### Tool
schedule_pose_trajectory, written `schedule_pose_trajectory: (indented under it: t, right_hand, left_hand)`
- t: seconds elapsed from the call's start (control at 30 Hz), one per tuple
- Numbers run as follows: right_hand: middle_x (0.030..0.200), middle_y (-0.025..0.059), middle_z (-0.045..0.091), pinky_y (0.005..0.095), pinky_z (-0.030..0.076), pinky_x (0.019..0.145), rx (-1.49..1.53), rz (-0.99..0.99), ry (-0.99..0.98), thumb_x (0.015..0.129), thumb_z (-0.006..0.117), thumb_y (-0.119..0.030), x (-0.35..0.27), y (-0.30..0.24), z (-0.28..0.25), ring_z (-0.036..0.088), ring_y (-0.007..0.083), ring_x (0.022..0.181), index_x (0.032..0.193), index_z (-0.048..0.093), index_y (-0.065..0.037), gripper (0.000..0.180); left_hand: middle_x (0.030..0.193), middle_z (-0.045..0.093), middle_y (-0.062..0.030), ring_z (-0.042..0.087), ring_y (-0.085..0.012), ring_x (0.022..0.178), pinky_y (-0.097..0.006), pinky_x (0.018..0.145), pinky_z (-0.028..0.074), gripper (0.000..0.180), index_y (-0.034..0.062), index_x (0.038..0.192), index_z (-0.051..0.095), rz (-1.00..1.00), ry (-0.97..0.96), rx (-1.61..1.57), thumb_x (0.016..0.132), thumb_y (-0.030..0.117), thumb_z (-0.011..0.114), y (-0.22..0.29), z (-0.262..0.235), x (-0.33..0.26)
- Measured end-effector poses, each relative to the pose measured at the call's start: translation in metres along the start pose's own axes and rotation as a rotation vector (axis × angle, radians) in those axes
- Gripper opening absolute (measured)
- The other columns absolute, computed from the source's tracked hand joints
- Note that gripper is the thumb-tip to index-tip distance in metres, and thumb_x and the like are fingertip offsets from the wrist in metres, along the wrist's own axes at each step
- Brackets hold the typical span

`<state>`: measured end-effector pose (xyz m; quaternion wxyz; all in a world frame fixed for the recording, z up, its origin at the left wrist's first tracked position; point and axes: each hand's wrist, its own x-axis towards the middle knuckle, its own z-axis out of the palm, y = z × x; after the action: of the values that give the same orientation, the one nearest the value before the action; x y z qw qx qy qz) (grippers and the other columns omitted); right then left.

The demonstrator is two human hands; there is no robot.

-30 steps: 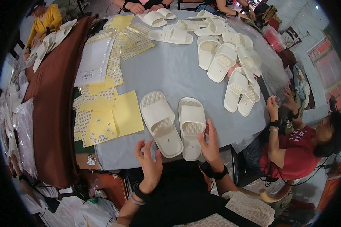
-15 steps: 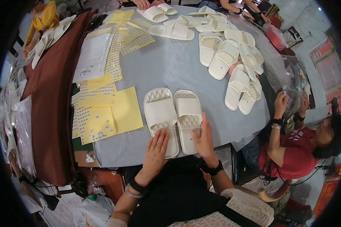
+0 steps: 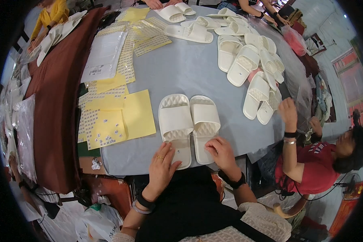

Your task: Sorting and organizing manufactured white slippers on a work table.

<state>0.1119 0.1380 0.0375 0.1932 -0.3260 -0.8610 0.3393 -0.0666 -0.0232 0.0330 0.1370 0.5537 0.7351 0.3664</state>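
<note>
Two cream slippers lie side by side, touching, near the bench's (image 3: 181, 76) close edge: the left slipper (image 3: 176, 126) and the right slipper (image 3: 205, 123). Both lie sole down with the straps up. Their long axes run from about six to twelve o'clock, toes away from the person and heels toward them, so the pair looks already matched and squared up. Nothing is stuck on either strap that I can make out; whether more is due on this pair I cannot tell.

The left hand (image 3: 161, 167) rests flat on the heel of the left slipper, fingers loosely spread, pinching nothing. The right hand (image 3: 221, 152) sits at the heel of the right slipper, fingers curled onto its edge, also holding nothing else.

At nine o'clock from the pair lie yellow sticker sheets (image 3: 117, 121), some partly used. Further out toward eleven is a clear plastic bag (image 3: 104, 56) with more sheets around it. From one to two o'clock a heap of cream slippers (image 3: 250, 68) waits. A co-worker in a red shirt (image 3: 310, 165) sits at three o'clock, one hand raised by the bench edge.
</note>
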Motion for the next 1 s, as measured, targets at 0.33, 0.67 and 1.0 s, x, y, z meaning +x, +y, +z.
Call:
schedule_pose_trajectory:
  t: [0.33,0.67,1.0]
  right_hand:
    - [0.085,0.0127,0.05,0.0412,0.042,0.068,-0.164,-0.125,-0.205,0.082,0.058,-0.008,0.015,-0.009,-0.013,0.053,0.033,0.079,0.083,0.053,-0.003,0.007]
    - [0.088,0.0123,0.048,0.0374,0.04,0.074,-0.001,-0.162,-0.4,0.083,0.056,-0.005,0.017,-0.003,-0.034,0.049,0.0318,0.084,0.087,0.046,-0.003,0.011]
    - [0.091,0.0118,0.052,0.0415,0.039,0.076,-0.039,-0.223,-0.315,0.085,0.056,-0.011,0.026,-0.051,0.033,0.052,0.0312,0.089,0.092,0.051,-0.005,0.011]
  left_hand:
    - [0.13,0.049,-0.0139,0.045,-0.0323,0.123,-0.042,0.096,0.041,0.044,0.0024,0.114,0.055,-0.009,0.044,0.0,0.075,0.016,0.071,-0.001,0.006,-0.005]
    - [0.131,0.05,-0.0129,0.043,-0.0314,0.127,-0.04,0.099,0.04,0.044,0.0029,0.112,0.056,-0.014,0.033,0.03,0.073,0.015,0.073,-0.004,0.005,-0.006]
    - [0.13,0.051,-0.0119,0.046,-0.0319,0.123,-0.04,0.097,0.042,0.044,0.004,0.109,0.057,0.0,0.059,-0.012,0.07,0.016,0.075,-0.007,0.007,-0.006]
